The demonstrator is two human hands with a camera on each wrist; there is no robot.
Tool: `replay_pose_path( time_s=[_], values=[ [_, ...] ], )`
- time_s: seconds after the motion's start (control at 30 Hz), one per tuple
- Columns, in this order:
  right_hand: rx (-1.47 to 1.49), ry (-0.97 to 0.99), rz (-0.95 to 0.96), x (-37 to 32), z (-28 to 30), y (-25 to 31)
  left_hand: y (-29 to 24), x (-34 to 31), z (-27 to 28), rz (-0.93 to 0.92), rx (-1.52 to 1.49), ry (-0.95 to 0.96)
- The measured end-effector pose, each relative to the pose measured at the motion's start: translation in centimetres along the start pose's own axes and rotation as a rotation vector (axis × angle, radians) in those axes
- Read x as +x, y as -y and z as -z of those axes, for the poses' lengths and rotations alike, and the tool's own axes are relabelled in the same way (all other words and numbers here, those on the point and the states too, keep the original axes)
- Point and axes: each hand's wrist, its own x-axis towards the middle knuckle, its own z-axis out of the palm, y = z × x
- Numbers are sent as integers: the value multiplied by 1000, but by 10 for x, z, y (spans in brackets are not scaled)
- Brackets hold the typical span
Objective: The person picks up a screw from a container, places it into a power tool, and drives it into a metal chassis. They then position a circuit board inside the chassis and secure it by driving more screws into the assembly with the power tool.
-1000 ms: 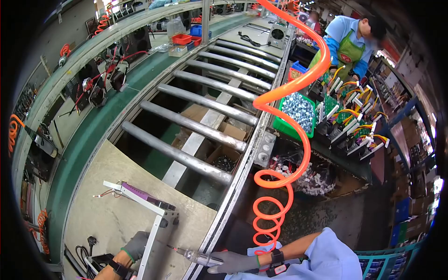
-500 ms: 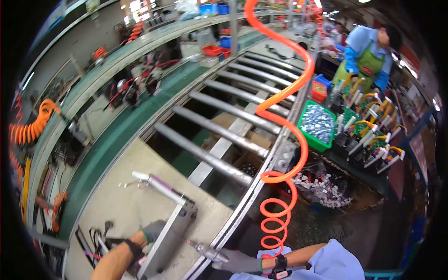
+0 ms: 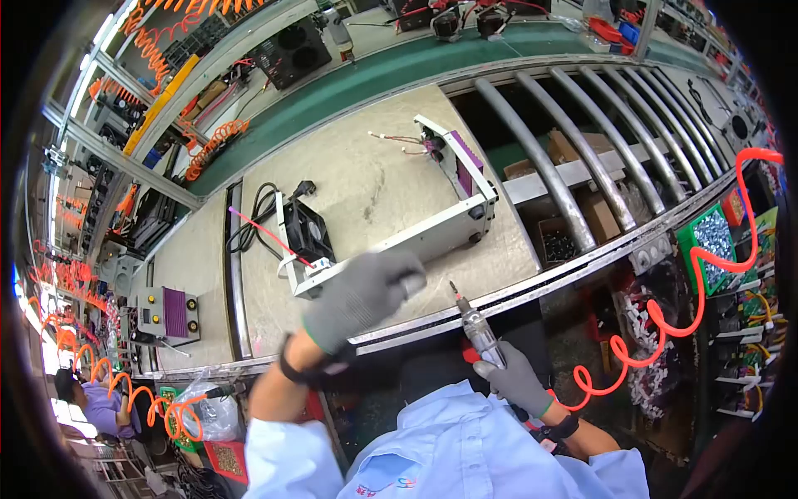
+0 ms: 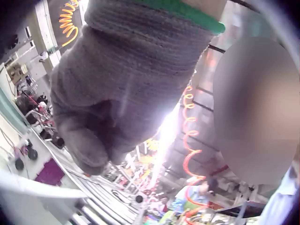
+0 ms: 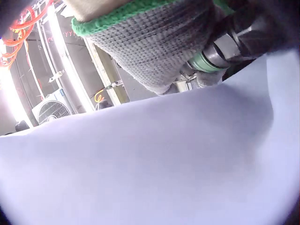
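Observation:
In the head view my gloved left hand [image 3: 362, 295] is blurred, over the near side of a metal chassis [image 3: 440, 233]. Its fingers look curled in the left wrist view, where the hand [image 4: 126, 79] shows no object; the inside of the grasp is hidden. A black fan [image 3: 306, 229] stands at the chassis's left end and a purple panel [image 3: 467, 166] at its right. My right hand [image 3: 517, 381] grips a silver air screwdriver [image 3: 478, 328], its bit pointing at the bench edge. In the right wrist view the hand [image 5: 150, 47] is partly behind blue cloth.
The chassis lies on a worn bench board [image 3: 366, 179]. Metal rollers [image 3: 540, 158] run to the right, beside a green bin of screws [image 3: 711, 237]. An orange coiled hose [image 3: 619, 358] hangs at the right. A purple-topped unit [image 3: 166, 316] sits at the left.
The head view has swung left, bringing the whole chassis into sight. My left hand has moved from behind the chassis to over its near side. My right hand still holds the screwdriver.

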Motion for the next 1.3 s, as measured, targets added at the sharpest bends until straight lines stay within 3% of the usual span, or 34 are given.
replay_pose_path(
  time_s=[0.03,0.1,0.17,0.3,0.37,0.43,0.47,0.57,0.67,0.77,0.83,0.87,0.97,1.17,1.27,1.3],
  values=[
    [-26,-10,22,-1,-1,-4,7,-15,-26,5,80,-30],
    [-73,-42,67,-1,-1,-14,39,-38,-80,189,218,-167],
    [-51,-26,95,-6,-1,-19,69,-50,-112,206,256,-230],
    [-94,-79,148,-3,-9,-33,85,-58,-139,87,278,-337],
    [-84,-69,78,-8,-12,-29,87,-57,-144,47,337,-370],
    [-142,-39,154,-5,-11,-40,93,-53,-149,55,360,-405],
    [-52,48,91,-18,-7,-26,83,-51,-145,61,384,-400],
    [-72,47,94,-23,-8,-29,72,-46,-138,25,137,-578],
    [-125,96,103,-33,-6,-20,28,-47,-124,456,-728,-413],
    [-222,79,190,-26,-11,-33,36,-51,-137,417,-869,-338],
    [-294,50,241,-15,-17,-50,29,-56,-140,501,-982,-325],
    [-227,174,81,-35,-8,-19,28,-58,-141,540,-1048,-303],
    [-267,159,163,-29,-13,-36,39,-67,-151,568,-979,-338],
    [-277,294,6,-28,-17,-35,56,-87,-147,644,-978,-287],
    [-304,184,256,-16,-28,-65,62,-98,-141,679,-1052,-262],
    [-299,224,184,-18,-28,-60,66,-101,-140,633,-1086,-229]
  ],
)
